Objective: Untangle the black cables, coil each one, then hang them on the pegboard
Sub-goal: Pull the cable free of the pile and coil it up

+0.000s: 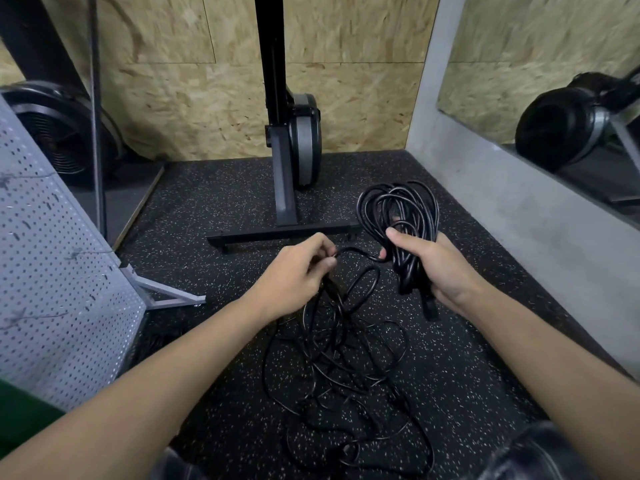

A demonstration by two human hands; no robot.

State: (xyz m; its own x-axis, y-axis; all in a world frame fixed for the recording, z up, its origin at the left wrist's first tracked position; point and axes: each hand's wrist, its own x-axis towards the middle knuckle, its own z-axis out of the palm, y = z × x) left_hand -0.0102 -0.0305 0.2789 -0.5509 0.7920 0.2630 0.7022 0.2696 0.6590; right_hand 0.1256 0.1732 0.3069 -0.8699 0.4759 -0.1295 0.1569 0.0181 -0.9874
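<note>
The right hand [440, 268], at three o'clock, has its fingers [398, 237] clenched round a coiled bundle of glossy black cable [398, 216]. The left hand [298, 271] pinches a strand running down to the tangled black cables [346, 368] on the speckled rubber floor [214, 209] at six o'clock. A perforated grey metal pegboard [52, 271] stands at nine o'clock.

One wide-angle view only, worn on the person's head and aimed forward and down. The black speckled rubber floor [214, 209] is seen from above at close range, its far edge meeting the pale chipboard wall [194, 98] in the upper frame. Both forearms enter from the bottom corners. The left hand [294, 278], the right hand [440, 268] and the black cables [407, 271] gripped in them are framed near centre. The grey perforated metal pegboard [52, 271] is cropped by the left edge, a mirror panel [519, 64] by the right. Straight lines are bowed by the lens.
</note>
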